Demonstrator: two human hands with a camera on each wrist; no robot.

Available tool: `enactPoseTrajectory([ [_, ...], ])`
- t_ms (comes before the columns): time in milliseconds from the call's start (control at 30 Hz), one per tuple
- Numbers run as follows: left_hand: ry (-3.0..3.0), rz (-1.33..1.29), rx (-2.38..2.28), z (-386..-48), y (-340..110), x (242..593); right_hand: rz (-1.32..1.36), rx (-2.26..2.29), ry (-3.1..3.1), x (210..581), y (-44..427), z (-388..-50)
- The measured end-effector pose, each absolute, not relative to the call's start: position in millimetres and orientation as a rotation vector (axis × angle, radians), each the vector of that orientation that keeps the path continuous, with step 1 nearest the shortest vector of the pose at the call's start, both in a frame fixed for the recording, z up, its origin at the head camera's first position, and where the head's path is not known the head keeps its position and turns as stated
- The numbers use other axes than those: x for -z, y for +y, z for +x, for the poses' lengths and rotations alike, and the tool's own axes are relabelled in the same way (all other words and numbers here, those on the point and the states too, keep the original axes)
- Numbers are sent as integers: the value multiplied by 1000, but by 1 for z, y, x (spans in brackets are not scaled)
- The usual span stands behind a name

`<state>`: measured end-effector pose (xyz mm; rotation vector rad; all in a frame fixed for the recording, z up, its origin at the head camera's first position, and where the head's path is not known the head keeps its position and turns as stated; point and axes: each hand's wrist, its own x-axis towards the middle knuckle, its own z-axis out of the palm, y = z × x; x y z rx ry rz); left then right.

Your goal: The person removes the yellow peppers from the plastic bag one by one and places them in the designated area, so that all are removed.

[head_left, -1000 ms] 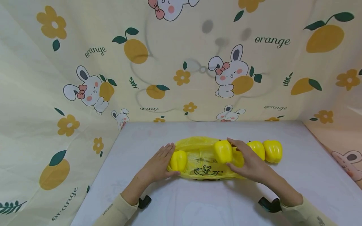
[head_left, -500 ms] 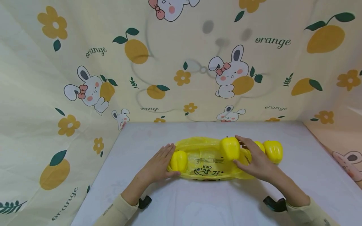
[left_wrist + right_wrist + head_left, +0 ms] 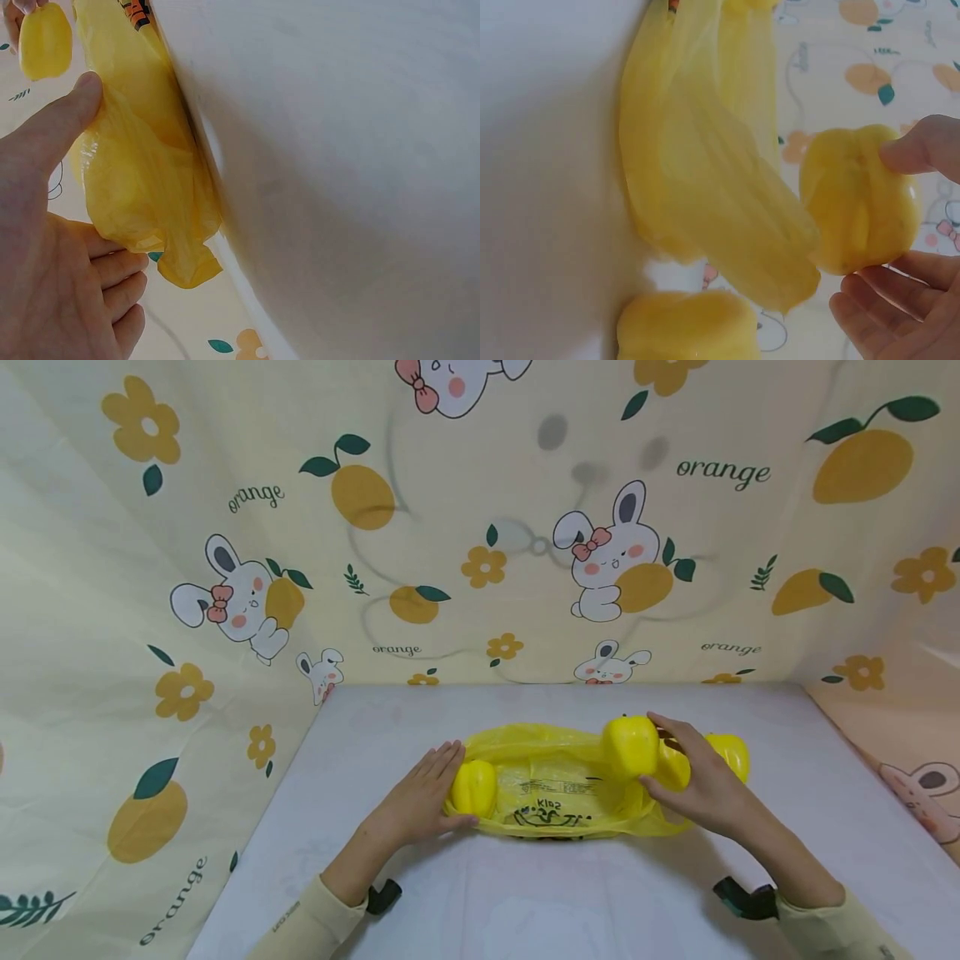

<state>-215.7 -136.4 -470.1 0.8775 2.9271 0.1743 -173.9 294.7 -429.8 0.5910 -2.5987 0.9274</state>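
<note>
A yellow plastic bag (image 3: 555,768) with black print lies mouth-up on the table. One yellow bell pepper (image 3: 474,787) is inside its left end. There my left hand (image 3: 420,797) holds the bag's rim, thumb in front and fingers at the far side. Over the bag's right end, my right hand (image 3: 701,777) grips another yellow bell pepper (image 3: 630,746) between thumb and fingers. In the right wrist view, that pepper (image 3: 859,202) is beside a loose flap of the bag (image 3: 727,180). Right-hand fingers partly hide what lies behind them.
A further yellow pepper (image 3: 731,756) sits on the white table (image 3: 540,893) to the right, partly behind the right hand. Another yellow form (image 3: 673,766) shows between that hand and the held pepper. A patterned cloth (image 3: 450,552) hangs behind the table.
My right hand has moved to the right and slightly up with the bell pepper in it. The bag's right side has stretched rightward. My left hand has stayed in place.
</note>
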Motion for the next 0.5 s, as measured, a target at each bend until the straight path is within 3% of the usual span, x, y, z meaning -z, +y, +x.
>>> enactPoseTrajectory([
  [500, 2924, 873, -167, -215, -137, 469, 531, -923, -2618, 424, 319, -177],
])
